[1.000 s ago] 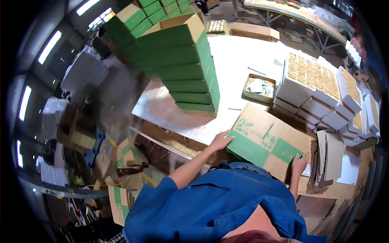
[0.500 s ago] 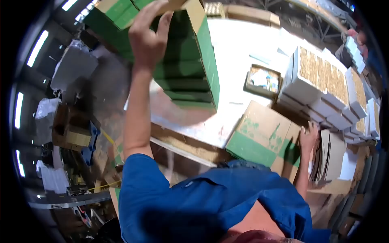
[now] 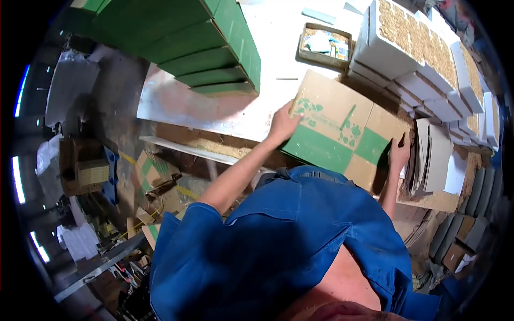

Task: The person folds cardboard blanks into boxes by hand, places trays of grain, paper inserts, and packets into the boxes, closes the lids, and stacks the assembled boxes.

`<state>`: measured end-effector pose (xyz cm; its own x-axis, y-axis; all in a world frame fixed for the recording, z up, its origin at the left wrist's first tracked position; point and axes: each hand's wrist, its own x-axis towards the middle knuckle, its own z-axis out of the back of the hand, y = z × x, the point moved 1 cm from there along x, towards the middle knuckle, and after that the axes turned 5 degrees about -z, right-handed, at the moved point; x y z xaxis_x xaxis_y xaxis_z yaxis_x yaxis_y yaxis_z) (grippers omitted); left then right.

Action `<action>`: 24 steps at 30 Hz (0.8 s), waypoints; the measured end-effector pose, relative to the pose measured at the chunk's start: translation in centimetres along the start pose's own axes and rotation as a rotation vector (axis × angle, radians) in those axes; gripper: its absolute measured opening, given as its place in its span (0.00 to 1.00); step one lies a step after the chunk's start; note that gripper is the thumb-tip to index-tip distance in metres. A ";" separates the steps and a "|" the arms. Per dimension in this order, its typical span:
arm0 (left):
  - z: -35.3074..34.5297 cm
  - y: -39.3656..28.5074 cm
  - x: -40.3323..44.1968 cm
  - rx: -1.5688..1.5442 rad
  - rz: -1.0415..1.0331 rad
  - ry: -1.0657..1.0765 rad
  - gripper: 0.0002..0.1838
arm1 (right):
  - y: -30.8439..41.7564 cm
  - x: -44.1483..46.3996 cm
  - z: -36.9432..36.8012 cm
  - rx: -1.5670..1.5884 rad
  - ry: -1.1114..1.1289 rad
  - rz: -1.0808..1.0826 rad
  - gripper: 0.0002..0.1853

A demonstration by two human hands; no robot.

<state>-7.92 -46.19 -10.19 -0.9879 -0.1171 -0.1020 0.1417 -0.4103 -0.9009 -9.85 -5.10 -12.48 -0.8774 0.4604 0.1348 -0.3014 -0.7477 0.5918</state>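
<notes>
A flattened cardboard box (image 3: 342, 120), brown with green panels and green printed marks, lies at the near edge of the table in front of my body. My left hand (image 3: 285, 125) grips its left edge, thumb on top and the other fingers out of sight beneath. At the opposite edge, my right hand (image 3: 399, 152) holds the same cardboard, its fingers partly hidden. Up and to the left rises a stack of green boxes (image 3: 203, 48), apart from both hands.
On the white tabletop (image 3: 187, 109) sits a small tray (image 3: 326, 59) with packets in it. White blocks with rough tan tops (image 3: 417, 43) are piled at the right, above upright cardboard sheets (image 3: 428, 152). A blue pallet (image 3: 111, 174) stands on the floor at left.
My left hand has come down from the green box stack to the left edge of the flattened cardboard box. My right hand stays at its right edge. The view has shifted.
</notes>
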 end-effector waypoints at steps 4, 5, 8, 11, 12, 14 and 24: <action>1.6 -3.7 -1.9 -0.136 -0.085 -0.104 0.24 | 0.7 0.0 2.6 0.327 -0.200 0.090 0.29; 1.7 -4.6 -2.2 -0.200 -0.128 -0.128 0.23 | -0.5 0.7 3.5 0.431 -0.221 0.005 0.29; 2.6 -7.4 -2.9 -0.348 -0.235 -0.101 0.16 | 4.7 0.8 11.9 0.577 -0.329 -0.161 0.27; 2.9 -11.4 -3.5 -0.318 -0.378 -0.022 0.13 | 6.2 2.0 16.0 1.101 -0.328 0.131 0.22; 2.7 -12.5 -4.0 -0.319 -0.402 -0.017 0.13 | 3.5 3.7 16.0 1.111 -0.293 0.107 0.23; 2.4 -13.3 -5.0 -0.406 -0.413 -0.024 0.14 | 3.6 4.0 16.2 1.060 -0.164 0.117 0.22; 1.5 -14.9 -7.1 -0.507 -0.295 -0.097 0.14 | 6.7 1.8 17.5 0.988 -0.120 -0.097 0.29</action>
<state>-2.94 -40.56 4.61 -0.9671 -0.1559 0.2009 -0.2098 0.0421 -0.9768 -6.90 -0.85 5.64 -0.8059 0.5839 0.0980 0.1236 0.0040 0.9923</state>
